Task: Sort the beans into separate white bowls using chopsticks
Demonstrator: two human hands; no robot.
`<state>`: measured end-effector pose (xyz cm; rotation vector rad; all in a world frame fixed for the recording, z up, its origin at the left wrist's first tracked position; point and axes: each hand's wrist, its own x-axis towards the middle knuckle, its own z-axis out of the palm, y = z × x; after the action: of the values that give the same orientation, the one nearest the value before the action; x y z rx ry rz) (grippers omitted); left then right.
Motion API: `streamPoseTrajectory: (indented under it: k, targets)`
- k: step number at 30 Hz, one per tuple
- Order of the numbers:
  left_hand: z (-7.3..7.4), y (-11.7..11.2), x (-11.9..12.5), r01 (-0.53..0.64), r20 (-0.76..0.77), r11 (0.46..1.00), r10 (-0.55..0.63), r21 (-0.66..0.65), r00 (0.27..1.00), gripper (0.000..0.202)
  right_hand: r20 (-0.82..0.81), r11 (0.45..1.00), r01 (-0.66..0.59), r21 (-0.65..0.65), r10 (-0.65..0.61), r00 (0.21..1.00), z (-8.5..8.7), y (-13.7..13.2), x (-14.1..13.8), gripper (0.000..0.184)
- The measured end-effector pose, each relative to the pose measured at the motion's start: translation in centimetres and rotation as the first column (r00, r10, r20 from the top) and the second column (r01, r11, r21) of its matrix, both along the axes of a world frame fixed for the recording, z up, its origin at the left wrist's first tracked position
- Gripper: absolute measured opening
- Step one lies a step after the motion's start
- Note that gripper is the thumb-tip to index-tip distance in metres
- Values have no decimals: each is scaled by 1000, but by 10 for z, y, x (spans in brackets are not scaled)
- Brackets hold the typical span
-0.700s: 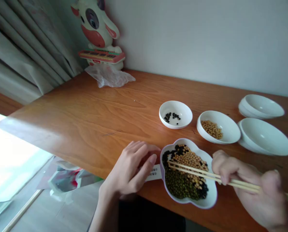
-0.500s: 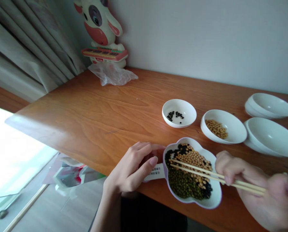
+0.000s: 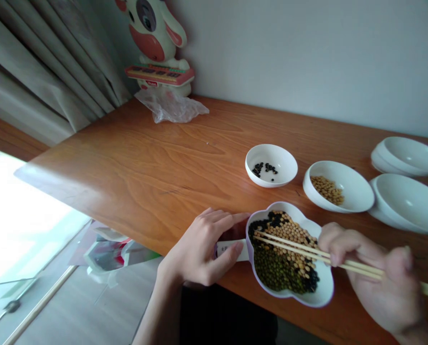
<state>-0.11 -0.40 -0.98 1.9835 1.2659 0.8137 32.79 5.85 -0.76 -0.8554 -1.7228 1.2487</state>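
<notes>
My left hand (image 3: pixel 201 249) grips the white tab handle (image 3: pixel 231 251) of a flower-shaped white dish (image 3: pixel 325 292), which carries a paper label. The dish holds a mix of soybeans, green mung beans and black beans (image 3: pixel 282 256). My right hand (image 3: pixel 375 273) is shut on a pair of wooden chopsticks (image 3: pixel 293 249), their tips over the beans and not visibly holding any. Beyond the dish, a small white bowl (image 3: pixel 287 160) holds a few black beans (image 3: pixel 264 168). A larger white bowl (image 3: pixel 357 189) holds soybeans (image 3: pixel 327 189).
Two further white bowls (image 3: pixel 411 153) (image 3: pixel 408 203) stand at the right of the wooden table (image 3: pixel 128 191). A cow-shaped toy (image 3: pixel 152 43) and a crumpled plastic bag (image 3: pixel 171 108) sit at the back. A curtain (image 3: pixel 45 62) hangs left, and the table's edge drops to the floor.
The whole scene has shifted slightly right and up in the view. Both hands stay on the dish handle and chopsticks, with the chopstick tips still over the beans.
</notes>
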Motion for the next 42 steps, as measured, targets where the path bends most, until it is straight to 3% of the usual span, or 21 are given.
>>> streamPoseTrajectory:
  k: [17, 34, 39, 42]
  targets:
    - [1, 1, 0, -1, -6, 1000, 1, -2, 1000, 55, -33, 1000, -24, 16, 25, 999, -3, 4, 9, 91]
    - [-1, 0, -1, -5, -14, 1000, 5, 10, 1000, 55, -73, 999, 11, 38, -8, 997, -8, 7, 6, 85]
    - [0, -1, -1, -10, -30, 1000, 10, -2, 999, 56, -117, 996, 34, 80, -25, 993, -5, 12, 12, 88]
    - [0, -2, -2, -20, -37, 1000, 19, -13, 999, 56, -146, 979, 103, 174, -78, 986, -2, 17, 23, 90]
